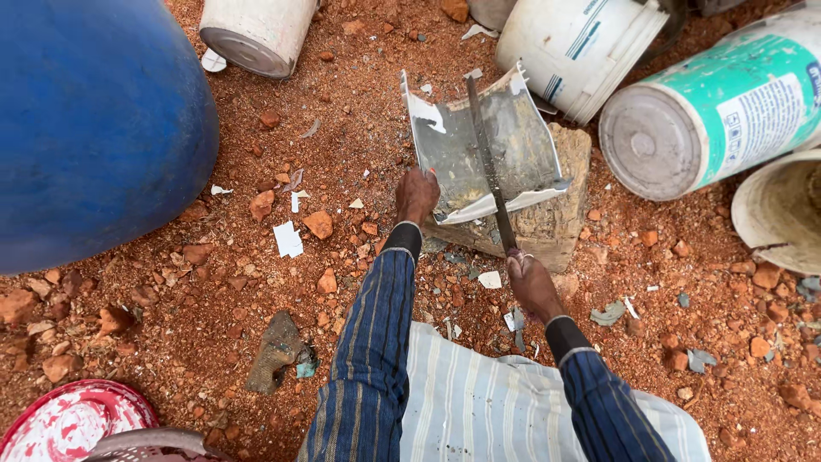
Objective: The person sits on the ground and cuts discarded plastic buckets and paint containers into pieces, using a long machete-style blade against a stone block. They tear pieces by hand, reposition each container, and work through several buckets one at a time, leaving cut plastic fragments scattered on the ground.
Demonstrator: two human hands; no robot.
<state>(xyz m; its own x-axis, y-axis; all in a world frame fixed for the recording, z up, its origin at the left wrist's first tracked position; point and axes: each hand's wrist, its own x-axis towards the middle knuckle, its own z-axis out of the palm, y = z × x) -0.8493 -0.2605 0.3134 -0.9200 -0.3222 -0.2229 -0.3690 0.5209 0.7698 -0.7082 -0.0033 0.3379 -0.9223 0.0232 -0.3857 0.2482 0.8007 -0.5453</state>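
On a stone block (547, 224) amid red rubble, the left hand (416, 195) grips the edge of a curved plastic shard (479, 154) while the right hand (532, 282) clenches a long blade (487, 162) laid across it.

The blue drum (85, 120) was cut off by the top and left edges, so its full shape could not be determined. The red-and-white bucket (73, 423) was cropped at the bottom edge. The white bucket (256, 30) ran out of frame at the top, and the green-labelled bucket (718, 107) at the right. The blade handle was enclosed by the right hand (532, 287) and was not visible. The lower corner of the curved plastic shard (483, 150) was covered by the left hand (416, 195). The stone block (547, 222) was largely hidden beneath the shard. Both arms left the frame at the bottom.
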